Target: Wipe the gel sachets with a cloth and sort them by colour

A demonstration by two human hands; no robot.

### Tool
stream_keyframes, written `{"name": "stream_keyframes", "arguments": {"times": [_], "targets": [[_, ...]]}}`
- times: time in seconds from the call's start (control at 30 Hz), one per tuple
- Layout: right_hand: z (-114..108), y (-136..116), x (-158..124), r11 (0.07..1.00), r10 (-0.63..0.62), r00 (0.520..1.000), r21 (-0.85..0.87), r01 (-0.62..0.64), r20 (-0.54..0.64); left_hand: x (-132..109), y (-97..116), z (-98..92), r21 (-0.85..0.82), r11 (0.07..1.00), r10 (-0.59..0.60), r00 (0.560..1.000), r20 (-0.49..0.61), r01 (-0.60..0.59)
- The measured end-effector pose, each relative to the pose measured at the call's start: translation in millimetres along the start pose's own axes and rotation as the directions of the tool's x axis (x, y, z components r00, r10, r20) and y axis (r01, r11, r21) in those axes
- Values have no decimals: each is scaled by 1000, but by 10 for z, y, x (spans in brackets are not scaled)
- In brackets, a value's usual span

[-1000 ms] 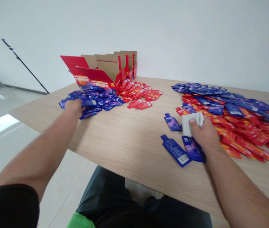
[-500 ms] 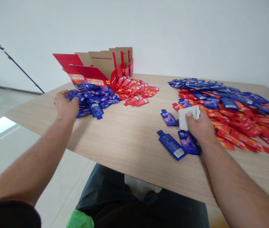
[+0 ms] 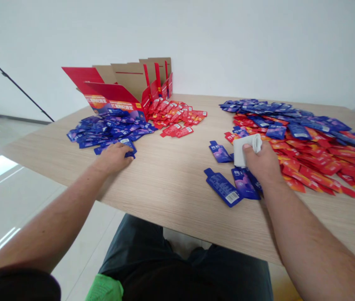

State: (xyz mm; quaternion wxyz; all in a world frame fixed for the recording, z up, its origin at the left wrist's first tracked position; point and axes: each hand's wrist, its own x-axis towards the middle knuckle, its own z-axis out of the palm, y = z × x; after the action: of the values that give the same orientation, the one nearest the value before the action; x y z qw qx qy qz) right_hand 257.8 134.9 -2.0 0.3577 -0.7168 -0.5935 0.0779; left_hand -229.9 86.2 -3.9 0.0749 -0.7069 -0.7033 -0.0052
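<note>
My left hand [image 3: 113,157] lies low on the wooden table [image 3: 171,184], fingers resting on a blue sachet [image 3: 128,146] at the near edge of the blue sachet pile [image 3: 108,127]. My right hand [image 3: 258,163] is closed on a folded white cloth [image 3: 245,148], held over loose blue sachets [image 3: 230,186] beside the big mixed heap of red and blue sachets [image 3: 306,142].
An open red cardboard box [image 3: 121,90] stands at the back left with a red sachet pile [image 3: 177,117] in front of it. The table's near edge runs over my dark trousers [image 3: 183,259]. A white wall is behind.
My left hand has drawn back from the far left of the blue pile toward me, now lying at the pile's near edge. My right hand stays put with the cloth.
</note>
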Motion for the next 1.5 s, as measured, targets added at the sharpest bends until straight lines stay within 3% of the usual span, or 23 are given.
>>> {"name": "stream_keyframes", "arguments": {"times": [0.13, 0.3, 0.47, 0.63, 0.77, 0.9, 1.0, 1.13, 1.17, 1.3, 1.5], "targets": [[16, 2, 2, 1000, -8, 1000, -16, 8, 11, 140, -101, 20, 21, 989, -142, 987, -74, 144], [7, 3, 4, 1000, 1, 1000, -5, -1, 7, 236, -152, 22, 8, 951, -303, 935, -185, 310], [-7, -10, -1, 1000, 8, 1000, 13, -8, -3, 162, -127, 13, -30, 955, -295, 930, -220, 295], [-5, -6, 3, 1000, 10, 1000, -1, -10, 1, 74, 31, -152, -73, 972, -236, 935, -265, 224], [0, 9, 12, 999, 7, 1000, 37, -7, -8, 33, 430, -302, -190, 982, -37, 979, -199, -1], [34, 36, 37, 993, -41, 998, 105, 45, -43, -45, 1074, -351, -439, 878, 190, 981, -48, -191], [62, 62, 59, 990, -62, 995, 123, 71, -72, -57, 1597, -345, -543, 771, 407, 913, 16, -334], [72, 88, 76, 989, -64, 995, 130, 74, -82, 112, 2177, -311, -509, 592, 699, 712, -63, -625], [72, 92, 78, 988, -68, 995, 135, 78, -78, 176, 2284, -299, -495, 579, 723, 689, -55, -648], [73, 97, 84, 989, -73, 995, 125, 80, -65, 399, 2540, -254, -392, 651, 724, 687, 65, -650], [66, 67, 70, 985, -96, 994, 140, 103, -57, 460, 2615, -245, -334, 683, 719, 680, 146, -650]]}}
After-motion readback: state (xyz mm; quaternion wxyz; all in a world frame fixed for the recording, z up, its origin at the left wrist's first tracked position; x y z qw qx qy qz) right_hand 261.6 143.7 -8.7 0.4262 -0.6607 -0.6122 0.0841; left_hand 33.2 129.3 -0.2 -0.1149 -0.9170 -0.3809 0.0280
